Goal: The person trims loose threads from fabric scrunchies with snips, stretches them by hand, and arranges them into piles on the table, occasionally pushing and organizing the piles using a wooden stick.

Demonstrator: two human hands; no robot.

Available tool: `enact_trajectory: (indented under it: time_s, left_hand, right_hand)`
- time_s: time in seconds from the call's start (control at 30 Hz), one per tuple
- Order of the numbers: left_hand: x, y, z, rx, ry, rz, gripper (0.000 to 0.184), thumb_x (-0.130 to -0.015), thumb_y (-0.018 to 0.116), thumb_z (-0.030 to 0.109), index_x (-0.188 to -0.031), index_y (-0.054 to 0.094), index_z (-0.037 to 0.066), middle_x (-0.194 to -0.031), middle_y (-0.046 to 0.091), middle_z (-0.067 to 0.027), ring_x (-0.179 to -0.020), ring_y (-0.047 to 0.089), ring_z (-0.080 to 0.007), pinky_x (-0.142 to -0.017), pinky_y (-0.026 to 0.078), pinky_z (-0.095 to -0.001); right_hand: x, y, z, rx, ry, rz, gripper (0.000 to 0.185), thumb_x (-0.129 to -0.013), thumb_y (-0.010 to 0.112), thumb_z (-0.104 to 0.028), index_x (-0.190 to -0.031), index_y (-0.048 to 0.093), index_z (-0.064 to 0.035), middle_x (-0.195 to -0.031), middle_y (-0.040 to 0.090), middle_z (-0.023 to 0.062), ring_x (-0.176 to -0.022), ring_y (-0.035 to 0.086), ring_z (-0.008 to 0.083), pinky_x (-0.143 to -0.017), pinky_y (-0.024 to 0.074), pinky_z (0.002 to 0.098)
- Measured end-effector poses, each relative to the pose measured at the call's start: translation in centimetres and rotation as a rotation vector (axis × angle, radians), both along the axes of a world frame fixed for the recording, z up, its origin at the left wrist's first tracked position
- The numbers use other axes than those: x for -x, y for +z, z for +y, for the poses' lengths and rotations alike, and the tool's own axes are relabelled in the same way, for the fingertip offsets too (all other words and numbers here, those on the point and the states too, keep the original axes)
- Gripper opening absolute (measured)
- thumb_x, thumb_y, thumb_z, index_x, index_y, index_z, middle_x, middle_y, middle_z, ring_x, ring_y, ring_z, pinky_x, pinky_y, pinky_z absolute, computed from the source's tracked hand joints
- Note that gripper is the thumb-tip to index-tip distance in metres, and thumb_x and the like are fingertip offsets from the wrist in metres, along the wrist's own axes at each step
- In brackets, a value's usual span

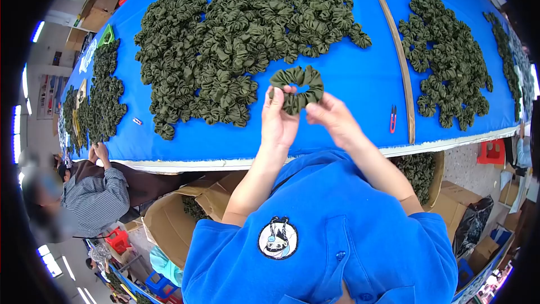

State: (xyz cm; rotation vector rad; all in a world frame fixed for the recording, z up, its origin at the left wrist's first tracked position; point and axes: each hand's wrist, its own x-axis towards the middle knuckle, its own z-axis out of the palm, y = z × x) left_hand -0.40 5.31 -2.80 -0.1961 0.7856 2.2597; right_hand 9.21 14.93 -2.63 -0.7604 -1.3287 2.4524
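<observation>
A dark green scrunchie [311, 77] is held up over the near part of the blue table. My left hand [279, 117] grips its left side, thumb in front and fingertips showing through the ring's hole. At the lower right of the ring, my right hand [333, 117] has its thumb and fingers closed at the fabric edge. Just beyond both hands lies a large heap of matching scrunchies [225, 45]. Red-handled thread snips [393, 119] lie on the table to the right of my right hand.
A long wooden strip [397, 50] separates the main heap from another scrunchie pile [444, 56] on the right. A co-worker [95, 197] sits at the left by more scrunchies. Cardboard boxes [174, 222] stand below the table edge. A small snipping tool [137, 121] lies left.
</observation>
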Motion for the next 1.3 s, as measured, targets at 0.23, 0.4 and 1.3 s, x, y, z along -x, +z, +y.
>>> enact_trajectory:
  time_s: [0.23, 0.4, 1.3]
  left_hand:
    - [0.0, -2.8, -2.5, -0.111, -0.126, -0.018, 0.015, -0.093, 0.055, 0.023, -0.099, 0.057, 0.009, -0.085, 0.057, -0.0022, -0.074, 0.053, -0.0101, -0.079, 0.046, -0.0281]
    - [2.7, -4.0, -3.5, 0.038, -0.532, 0.04, 0.019, -0.092, 0.057, 0.02, -0.103, 0.053, 0.006, -0.089, 0.057, -0.0042, -0.075, 0.055, -0.0112, -0.074, 0.048, -0.025]
    - [3.7, -3.4, 0.6, 0.112, -0.162, 0.244, 0.029, -0.087, 0.062, 0.012, -0.111, 0.051, 0.002, -0.102, 0.06, -0.0082, -0.09, 0.058, -0.0155, -0.079, 0.046, -0.0251]
  right_hand:
    - [1.0, -0.7, 0.6, 0.27, -0.189, 0.084, 0.019, -0.078, 0.06, 0.003, -0.096, 0.059, -0.0026, -0.081, 0.061, 0.0082, -0.069, 0.054, 0.0112, -0.058, 0.042, 0.0197]
    - [-2.7, -2.3, 3.0, -0.049, 0.039, -0.093, 0.02, -0.076, 0.057, 0.007, -0.093, 0.055, -0.0044, -0.079, 0.057, 0.0089, -0.059, 0.052, 0.0118, -0.051, 0.0414, 0.0208]
    - [1.2, -3.0, 2.3, -0.159, -0.184, -0.036, 0.042, -0.085, 0.063, -0.015, -0.122, 0.05, 0.0004, -0.101, 0.06, 0.0104, -0.088, 0.056, 0.0163, -0.075, 0.0453, 0.0247]
